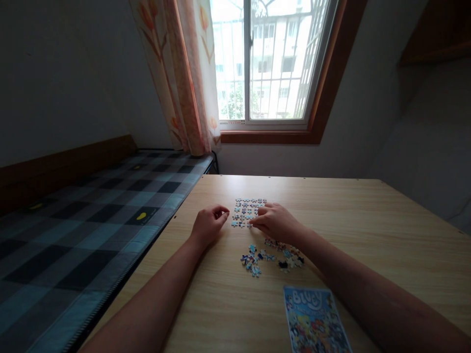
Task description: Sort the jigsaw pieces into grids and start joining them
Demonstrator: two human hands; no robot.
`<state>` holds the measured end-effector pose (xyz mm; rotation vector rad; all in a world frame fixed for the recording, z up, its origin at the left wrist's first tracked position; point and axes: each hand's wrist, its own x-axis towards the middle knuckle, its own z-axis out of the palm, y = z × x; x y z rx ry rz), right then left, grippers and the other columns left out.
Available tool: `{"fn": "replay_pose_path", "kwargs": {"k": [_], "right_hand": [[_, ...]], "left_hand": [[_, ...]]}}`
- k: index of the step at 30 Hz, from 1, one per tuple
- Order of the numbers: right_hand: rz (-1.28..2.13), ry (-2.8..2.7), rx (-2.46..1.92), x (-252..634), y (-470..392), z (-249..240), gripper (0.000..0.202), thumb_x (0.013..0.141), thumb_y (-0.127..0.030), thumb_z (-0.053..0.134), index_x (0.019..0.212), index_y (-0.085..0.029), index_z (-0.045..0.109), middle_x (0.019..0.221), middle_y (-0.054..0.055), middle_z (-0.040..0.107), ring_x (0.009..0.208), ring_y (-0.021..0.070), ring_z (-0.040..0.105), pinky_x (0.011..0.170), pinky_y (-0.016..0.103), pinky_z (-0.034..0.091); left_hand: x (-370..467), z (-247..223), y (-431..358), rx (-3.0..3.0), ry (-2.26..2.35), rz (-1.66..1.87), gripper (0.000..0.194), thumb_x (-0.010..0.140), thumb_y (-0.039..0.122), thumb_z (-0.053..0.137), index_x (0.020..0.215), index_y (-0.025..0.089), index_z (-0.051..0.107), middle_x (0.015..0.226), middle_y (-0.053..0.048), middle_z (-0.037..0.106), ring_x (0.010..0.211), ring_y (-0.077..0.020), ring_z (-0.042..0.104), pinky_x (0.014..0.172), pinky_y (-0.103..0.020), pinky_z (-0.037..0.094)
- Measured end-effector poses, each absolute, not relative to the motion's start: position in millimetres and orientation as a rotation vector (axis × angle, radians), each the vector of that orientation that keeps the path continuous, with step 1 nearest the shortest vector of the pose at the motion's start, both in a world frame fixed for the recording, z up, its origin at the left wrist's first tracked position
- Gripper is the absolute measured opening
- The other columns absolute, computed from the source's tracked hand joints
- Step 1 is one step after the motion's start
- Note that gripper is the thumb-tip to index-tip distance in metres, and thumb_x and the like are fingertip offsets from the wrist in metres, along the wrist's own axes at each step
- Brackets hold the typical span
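Note:
Rows of spaced-out jigsaw puzzle pieces [243, 211] lie flat on the wooden table [368, 235]. At the right side of these rows is my right hand [275, 219], its fingertips closed on a puzzle piece [249, 225] in the nearest row. The hand covers some pieces at the right ends of the rows. My left hand [209, 223] rests just left of the rows, fingers curled and thumb close to the index finger; whatever it may hold is too small to make out. Nearer to me, a loose heap of puzzle pieces [253, 260] lies partly beside my right forearm.
A picture sheet [316, 318] with "Bluey" lettering lies at the table's near side. To the left, a bed with a checked cover [121, 206] runs alongside the table edge. Beyond the table are a curtain [191, 78] and a barred window [275, 63].

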<state>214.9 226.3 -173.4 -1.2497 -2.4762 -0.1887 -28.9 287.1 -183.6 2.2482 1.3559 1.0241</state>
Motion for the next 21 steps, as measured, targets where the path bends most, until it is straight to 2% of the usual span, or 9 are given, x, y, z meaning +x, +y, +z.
{"fn": "replay_pose_path", "kwargs": {"k": [8, 13, 17, 21], "right_hand": [[-0.140, -2.478, -1.231, 214.9, 226.8, -175.8, 0.024, 0.099, -0.034, 0.053, 0.098, -0.032, 0.078, 0.078, 0.003, 0.064, 0.071, 0.0132, 0.045, 0.068, 0.029, 0.028], [-0.029, -2.388, -1.300, 226.5, 222.5, -154.7, 0.022, 0.096, -0.031, 0.057, 0.098, -0.027, 0.078, 0.082, 0.004, 0.067, 0.077, 0.0138, 0.052, 0.071, 0.028, 0.034], [0.325, -2.552, -1.405, 236.9, 204.9, -122.6, 0.019, 0.084, -0.016, 0.064, 0.092, -0.024, 0.079, 0.085, 0.002, 0.071, 0.071, 0.0107, 0.056, 0.065, 0.025, 0.035], [0.679, -2.694, -1.463, 235.7, 180.9, -103.9, 0.020, 0.075, -0.017, 0.069, 0.093, -0.023, 0.078, 0.075, 0.000, 0.068, 0.062, 0.0086, 0.054, 0.059, 0.023, 0.035]], "left_hand": [[-29.6, -185.8, 289.2, 2.249, 1.357, 1.015, 0.021, 0.080, 0.035, 0.062, 0.081, 0.019, 0.076, 0.060, 0.001, 0.063, 0.056, -0.0130, 0.054, 0.059, -0.025, 0.039], [-30.7, -186.7, 290.3, 2.232, 1.350, 1.042, 0.024, 0.080, 0.037, 0.061, 0.082, 0.019, 0.076, 0.061, 0.001, 0.063, 0.056, -0.0131, 0.054, 0.058, -0.026, 0.039], [-31.4, -186.4, 290.3, 2.232, 1.369, 1.026, 0.025, 0.080, 0.038, 0.061, 0.082, 0.019, 0.076, 0.059, 0.001, 0.063, 0.055, -0.0134, 0.054, 0.057, -0.026, 0.038], [-31.3, -185.7, 289.9, 2.232, 1.377, 1.029, 0.025, 0.080, 0.040, 0.061, 0.082, 0.019, 0.076, 0.059, 0.001, 0.062, 0.054, -0.0131, 0.053, 0.056, -0.026, 0.037]]}}
